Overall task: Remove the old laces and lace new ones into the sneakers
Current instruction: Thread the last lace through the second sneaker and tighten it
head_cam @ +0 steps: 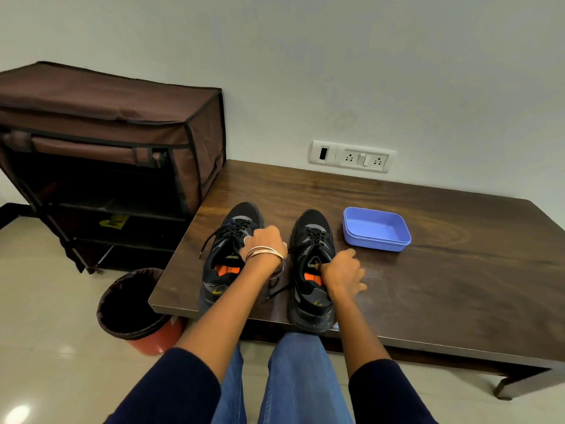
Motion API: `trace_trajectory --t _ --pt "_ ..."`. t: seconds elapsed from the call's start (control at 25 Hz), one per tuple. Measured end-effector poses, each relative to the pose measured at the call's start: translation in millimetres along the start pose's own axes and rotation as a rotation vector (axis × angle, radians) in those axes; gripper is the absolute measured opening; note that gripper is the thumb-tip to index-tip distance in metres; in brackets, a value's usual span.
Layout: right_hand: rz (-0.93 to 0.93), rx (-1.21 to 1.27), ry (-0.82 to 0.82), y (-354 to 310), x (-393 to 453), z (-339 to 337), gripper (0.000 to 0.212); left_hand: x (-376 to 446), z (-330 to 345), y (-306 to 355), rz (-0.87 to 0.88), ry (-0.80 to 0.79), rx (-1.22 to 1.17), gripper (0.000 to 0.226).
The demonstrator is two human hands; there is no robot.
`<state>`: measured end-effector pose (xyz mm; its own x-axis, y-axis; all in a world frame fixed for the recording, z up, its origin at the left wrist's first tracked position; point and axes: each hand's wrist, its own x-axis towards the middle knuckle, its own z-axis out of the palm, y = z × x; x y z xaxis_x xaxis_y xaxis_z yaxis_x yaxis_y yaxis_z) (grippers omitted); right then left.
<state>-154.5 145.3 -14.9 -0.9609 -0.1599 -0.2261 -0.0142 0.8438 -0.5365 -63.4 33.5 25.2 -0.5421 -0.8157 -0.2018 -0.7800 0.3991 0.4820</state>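
Sneakers, a black pair, stand side by side on the tabletop point(428, 240): left sneaker point(232, 255) under the left hand point(264, 244), which seems to grasp its laces point(226, 231); right hand point(339, 270) pinches the right sneaker point(312, 264) at its tongue. Laces are probably soft and limp (best pulled near the eyelets). Blue tray point(377, 229) appears empty; lined bin point(134, 304) contents unclear.
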Motion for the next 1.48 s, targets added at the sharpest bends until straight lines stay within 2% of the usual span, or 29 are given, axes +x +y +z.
trace_trajectory --t 0.08,0.2,0.36,0.44,0.56,0.68,0.76,0.84,0.96,1.08,1.16,1.24,1.28,1.36,1.44,1.48 --pt "0.000 -0.022 0.005 0.1 0.1 0.3 0.075 7.0 8.2 6.0 0.117 0.002 -0.002 0.018" --pt "-0.006 -0.031 0.009 0.2 2.1 0.6 0.068 9.9 18.4 14.6 0.235 -0.036 0.043 0.029" --pt "-0.005 -0.028 0.009 -0.2 1.6 0.5 0.064 11.6 31.1 8.9 0.227 0.122 -0.025 0.015" --pt "0.002 0.005 0.000 -0.9 1.5 -0.1 0.063 12.0 40.4 3.9 0.122 0.147 -0.205 0.021" --pt "-0.002 0.050 -0.001 -0.2 1.1 0.0 0.060 13.9 48.3 -0.3 -0.073 0.043 -0.578 0.029" --pt "-0.016 0.057 0.007 0.9 0.7 0.0 0.053 15.3 46.8 2.1 -0.197 -0.012 -0.768 0.028" --pt "-0.028 0.057 0.006 0.7 0.3 -0.2 0.050 16.3 47.2 2.2 -0.206 -0.136 -0.761 0.018" --pt "-0.040 0.045 0.013 1.0 -0.1 -0.6 0.049 22.0 50.2 0.5 -0.164 -0.184 -0.653 0.016" --pt "-0.048 0.027 0.017 2.0 0.9 1.3 0.045 29.2 42.7 1.0 -0.024 -0.106 -0.286 0.025" --pt "-0.064 -0.010 0.005 -1.1 -0.8 -2.1 0.044 21.7 11.2 16.3 0.063 -0.020 -0.074 0.030" --pt "-0.080 -0.020 -0.058 -2.3 0.0 -8.4 0.049 21.7 -15.6 28.7 0.061 -0.027 -0.060 0.034" --pt "-0.117 -0.023 -0.175 -2.7 6.8 -16.8 0.056 21.1 -44.0 43.3 0.095 -0.102 -0.335 0.030" --pt "-0.136 0.020 -0.236 -4.2 12.9 -23.1 0.057 18.2 -56.6 50.9 0.084 -0.163 -0.538 0.025" --pt "-0.189 0.324 -0.284 -12.7 17.2 -41.3 0.052 10.7 -75.6 63.4 0.069 -0.257 -0.806 0.019" --pt "-0.202 0.757 -0.331 -28.9 4.7 -62.4 0.028 -2.8 -86.0 75.7 0.050 -0.338 -0.924 0.019" --pt "-0.198 0.889 -0.415 -37.7 -6.5 -71.6 0.019 -7.8 -87.2 80.6 0.002 -0.386 -1.007 0.019"
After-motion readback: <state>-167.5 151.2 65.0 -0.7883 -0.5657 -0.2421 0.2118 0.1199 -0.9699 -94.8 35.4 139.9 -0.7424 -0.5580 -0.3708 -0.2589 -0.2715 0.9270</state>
